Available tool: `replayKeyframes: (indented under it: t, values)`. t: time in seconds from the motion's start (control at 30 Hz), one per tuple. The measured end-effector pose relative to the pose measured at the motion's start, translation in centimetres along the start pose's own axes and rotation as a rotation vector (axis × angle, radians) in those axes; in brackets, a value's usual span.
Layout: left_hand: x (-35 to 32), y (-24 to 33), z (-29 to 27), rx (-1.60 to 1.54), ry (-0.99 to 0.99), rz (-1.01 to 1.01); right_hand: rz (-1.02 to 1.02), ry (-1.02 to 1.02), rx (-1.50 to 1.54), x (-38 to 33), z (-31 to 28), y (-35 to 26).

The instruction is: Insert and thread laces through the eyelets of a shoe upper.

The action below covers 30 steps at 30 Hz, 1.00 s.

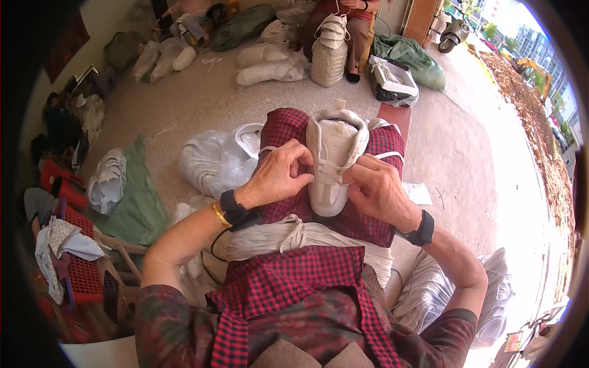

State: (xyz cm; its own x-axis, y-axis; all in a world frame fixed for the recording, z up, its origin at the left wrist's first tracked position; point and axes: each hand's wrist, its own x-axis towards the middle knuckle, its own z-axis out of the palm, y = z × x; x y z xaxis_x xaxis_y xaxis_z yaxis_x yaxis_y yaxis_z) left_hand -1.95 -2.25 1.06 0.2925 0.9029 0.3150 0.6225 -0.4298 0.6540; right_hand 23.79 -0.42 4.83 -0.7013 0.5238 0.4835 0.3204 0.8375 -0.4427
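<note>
A cream-white sneaker rests on my lap over a red-and-black checked apron, its toe toward me and its tongue standing up inside the opening. A pale shoelace crosses the lower eyelets. My left hand is pinched at the shoe's left side, with a white lace end looping out behind the fingers. On the right side, my right hand has its fingers curled around the lace by the eyelets, and another lace end trails past the knuckles. A thick bundle of white laces lies across my lap.
Clear plastic bags of pale shoe parts sit on the floor to the left, near a green sheet and a red plastic basket chair. Ahead, a seated person works by a stack of shoe parts. Another bag lies at right.
</note>
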Motion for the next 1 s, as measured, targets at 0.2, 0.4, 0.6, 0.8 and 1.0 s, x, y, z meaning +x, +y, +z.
replayKeyframes:
  t: [0.2, 0.4, 0.6, 0.8, 1.0]
  values:
    - [-0.1, 0.5, 0.2, -0.069, 0.199, 0.1, -0.007, 0.13, -0.301, -0.7, -0.2, 2.1]
    - [0.8, 0.5, 0.3, 0.004, 0.214, 0.206, 0.062, 0.008, -0.299, -2.0, 0.2, 1.8]
    - [1.3, 0.2, 0.4, -0.037, 0.21, 0.18, 0.126, 0.027, -0.154, -1.5, 0.3, 1.6]
    - [1.3, 0.0, 0.7, -0.046, 0.207, 0.174, 0.209, -0.025, -0.02, -1.9, 0.1, 1.9]
    - [1.3, 0.1, 0.5, -0.045, 0.18, 0.157, 0.467, -0.088, 0.486, -0.8, -0.7, 1.3]
